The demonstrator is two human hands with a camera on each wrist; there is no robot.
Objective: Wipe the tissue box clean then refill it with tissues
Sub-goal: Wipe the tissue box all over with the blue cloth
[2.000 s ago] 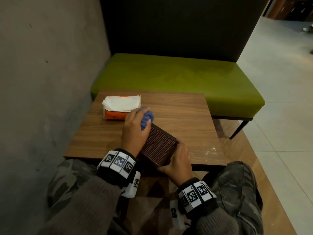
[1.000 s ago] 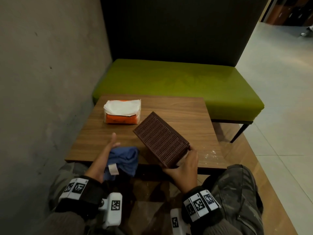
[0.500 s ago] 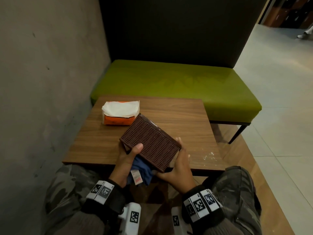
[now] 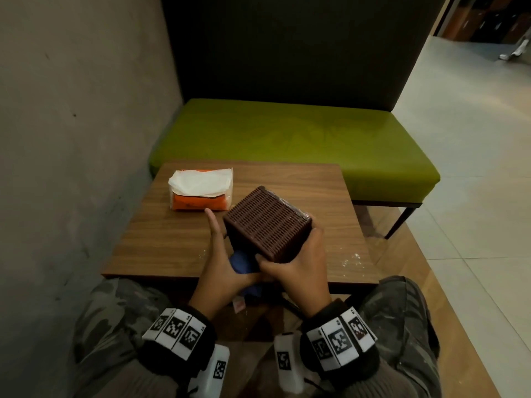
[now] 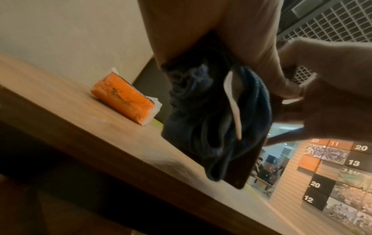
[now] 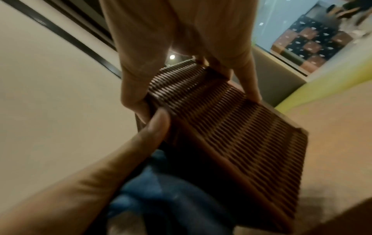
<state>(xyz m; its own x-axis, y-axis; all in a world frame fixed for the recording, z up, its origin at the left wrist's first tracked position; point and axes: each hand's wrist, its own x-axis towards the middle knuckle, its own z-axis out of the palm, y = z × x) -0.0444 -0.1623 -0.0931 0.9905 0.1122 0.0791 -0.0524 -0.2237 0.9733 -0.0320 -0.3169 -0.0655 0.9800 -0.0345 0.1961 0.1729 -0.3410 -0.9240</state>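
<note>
Two hands: right hand (image 4: 301,265) grips wicker tissue box (image 4: 267,222); left hand (image 4: 219,254), fingers straight, presses blue cloth (image 4: 241,264) against it
Box: tilted above desk's (image 4: 166,242) near edge
Handling: likely light, stiff, grippy; hold corners

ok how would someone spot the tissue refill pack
Find the wooden table before the green bench. On its far left part lies the tissue pack. It alone is orange topped with white; the tissue box held nearby is dark brown weave.

place: public lounge or café – green bench (image 4: 287,145) | wood table (image 4: 161,239) | numbered wall panels (image 5: 353,162) 11–20
</note>
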